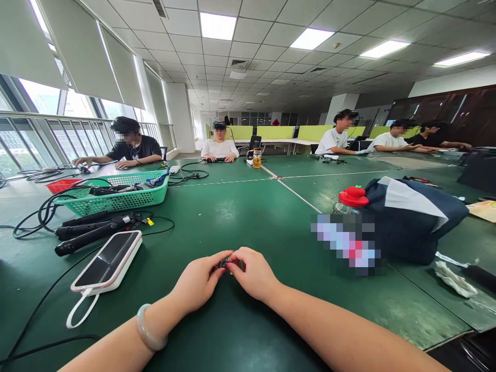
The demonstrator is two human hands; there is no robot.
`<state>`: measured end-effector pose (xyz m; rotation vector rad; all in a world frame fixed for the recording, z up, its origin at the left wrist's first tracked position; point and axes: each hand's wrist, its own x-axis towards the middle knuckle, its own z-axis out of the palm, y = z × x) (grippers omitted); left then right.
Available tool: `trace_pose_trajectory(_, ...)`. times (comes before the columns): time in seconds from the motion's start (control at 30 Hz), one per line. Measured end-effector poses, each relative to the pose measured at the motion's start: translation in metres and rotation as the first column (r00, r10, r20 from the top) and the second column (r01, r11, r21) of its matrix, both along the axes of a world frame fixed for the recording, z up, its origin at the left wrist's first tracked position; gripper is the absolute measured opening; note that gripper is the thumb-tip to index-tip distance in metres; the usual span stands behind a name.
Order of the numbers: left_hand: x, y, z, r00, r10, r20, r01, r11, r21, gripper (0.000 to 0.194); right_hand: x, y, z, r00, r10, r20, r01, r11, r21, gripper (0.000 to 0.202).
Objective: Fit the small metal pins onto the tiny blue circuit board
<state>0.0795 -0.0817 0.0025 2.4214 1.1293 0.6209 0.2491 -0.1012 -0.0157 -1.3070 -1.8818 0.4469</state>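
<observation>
Between my two hands, just above the green table (240,330), is a small dark piece (223,263), too small to name. My left hand (197,279) is closed on it, with thumb and fingers pinching it from the left. From the right, my right hand (253,271) has its thumb and fingertips bent in against the same piece. The fingertips of both hands nearly meet, and they hide much of it. A pale bangle (149,328) circles my left wrist.
To the left lie a power bank with a screen (110,261), black rod-like tools (96,230) and a green basket (116,194) of cables. On the right stand a red-lidded jar (352,199) and a dark blue bag (406,222). Several people sit around the table.
</observation>
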Motion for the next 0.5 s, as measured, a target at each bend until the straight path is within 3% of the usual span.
trace_pose_trajectory(0.37,0.0023,0.0008,-0.0002,0.991,0.094,0.095,-0.084,0.991,-0.106,0.038,-0.0008,0.0004,0.0011,1.0,0.005,-0.019,-0.005,1.0,0.03,0.007)
trace_pose_trajectory(0.5,0.0015,0.0037,-0.0003,0.984,0.051,0.168,-0.02,0.984,-0.179,0.037,-0.0002,0.0004,0.0,1.0,0.003,-0.022,-0.002,0.999,0.038,0.007)
